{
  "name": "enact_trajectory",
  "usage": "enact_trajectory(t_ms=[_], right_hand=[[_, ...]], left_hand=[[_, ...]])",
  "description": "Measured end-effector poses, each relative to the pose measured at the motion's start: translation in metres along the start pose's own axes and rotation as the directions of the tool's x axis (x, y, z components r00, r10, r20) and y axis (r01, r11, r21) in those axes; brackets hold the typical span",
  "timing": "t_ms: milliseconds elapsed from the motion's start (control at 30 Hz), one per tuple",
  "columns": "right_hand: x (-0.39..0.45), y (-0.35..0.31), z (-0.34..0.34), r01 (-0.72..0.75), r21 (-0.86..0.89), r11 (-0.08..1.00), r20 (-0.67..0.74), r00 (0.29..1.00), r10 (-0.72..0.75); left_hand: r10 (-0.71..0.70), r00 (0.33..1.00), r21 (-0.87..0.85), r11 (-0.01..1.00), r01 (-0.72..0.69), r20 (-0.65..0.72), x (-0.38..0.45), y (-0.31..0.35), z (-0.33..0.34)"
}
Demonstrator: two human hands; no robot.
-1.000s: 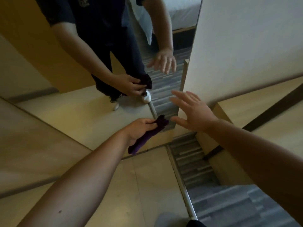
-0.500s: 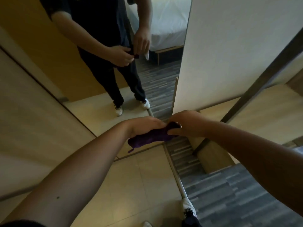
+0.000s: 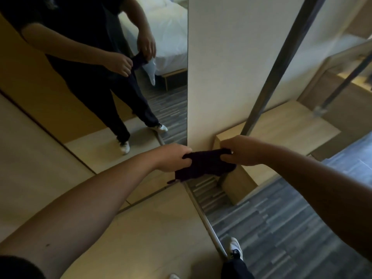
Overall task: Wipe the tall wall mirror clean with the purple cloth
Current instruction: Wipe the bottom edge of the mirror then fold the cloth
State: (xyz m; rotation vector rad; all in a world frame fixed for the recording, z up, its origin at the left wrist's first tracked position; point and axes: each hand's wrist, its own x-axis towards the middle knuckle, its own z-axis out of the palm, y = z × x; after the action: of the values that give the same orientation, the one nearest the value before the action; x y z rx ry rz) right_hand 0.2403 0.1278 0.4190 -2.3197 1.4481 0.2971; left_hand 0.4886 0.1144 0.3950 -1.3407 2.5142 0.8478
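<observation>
Left hand (image 3: 171,157) curled, fingers closed around the left end of the purple cloth (image 3: 203,165); knuckles up, thumb side toward the cloth. Right hand (image 3: 240,151) likewise curled, pinching the cloth's right end between thumb and fingers. Cloth spans the short gap between the two hands, bunched, its lower part sagging below both grips; looks very dark in this light. Both forearms bare, reaching forward from the lower corners of the view. Cloth is held in the air in front of the mirror's bottom right corner, not touching the glass as far as I can tell. Tall wall mirror (image 3: 96,121) fills the upper left, its right edge running down against a pale wall panel (image 3: 227,63). Reflection shows the person standing, dark clothes, white shoes, both hands on the cloth, a white bed behind. Low wooden ledge (image 3: 281,125) just right of the hands. Floor: pale tile at left, grey striped carpet (image 3: 281,228) at right, metal strip between. One white shoe (image 3: 233,246) near the bottom edge.
</observation>
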Motion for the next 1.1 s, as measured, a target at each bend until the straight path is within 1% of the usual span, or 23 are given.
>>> enact_trajectory(t_ms=[67,167,300,400,500,633,733,933,1033,1100], right_hand=[[-0.005,0.012,0.000,0.004,0.021,1.000,-0.005,1.000,-0.004],[-0.010,0.034,0.003,0.014,0.074,0.997,-0.010,1.000,-0.014],[-0.013,0.080,0.009,-0.009,0.137,0.991,-0.012,1.000,0.011],[-0.018,0.124,0.012,0.050,0.198,0.979,-0.006,0.999,-0.050],[-0.024,0.182,0.015,0.068,0.257,0.964,0.048,0.995,-0.083],[-0.030,0.269,0.017,0.054,0.260,0.964,0.124,0.988,-0.088],[-0.033,0.321,0.018,0.057,0.262,0.963,0.189,0.976,-0.109],[-0.020,0.382,0.051,0.057,0.221,0.974,0.260,0.959,-0.116],[-0.007,0.404,0.081,0.004,0.226,0.974,0.322,0.943,-0.078],[0.004,0.418,0.101,-0.042,0.227,0.973,0.363,0.931,-0.045]], left_hand=[[0.010,1.000,0.031,0.999,-0.010,-0.010,0.012,0.011,-0.002],[0.032,0.999,0.026,0.999,-0.031,-0.037,0.033,0.027,-0.007],[0.067,0.995,0.058,0.996,-0.063,-0.075,0.072,0.059,-0.012],[0.055,0.997,0.044,0.998,-0.053,-0.051,0.112,0.081,-0.008],[0.055,0.998,0.043,0.998,-0.054,-0.010,0.156,0.110,-0.001],[0.056,0.997,0.057,0.997,-0.059,0.048,0.213,0.156,0.013],[0.063,0.995,0.075,0.995,-0.069,0.081,0.249,0.179,0.029],[0.062,0.996,0.085,0.994,-0.067,0.056,0.297,0.188,0.080],[0.041,0.997,0.046,0.998,-0.043,0.063,0.321,0.182,0.111],[0.016,0.995,0.003,1.000,-0.017,0.094,0.341,0.179,0.134]])
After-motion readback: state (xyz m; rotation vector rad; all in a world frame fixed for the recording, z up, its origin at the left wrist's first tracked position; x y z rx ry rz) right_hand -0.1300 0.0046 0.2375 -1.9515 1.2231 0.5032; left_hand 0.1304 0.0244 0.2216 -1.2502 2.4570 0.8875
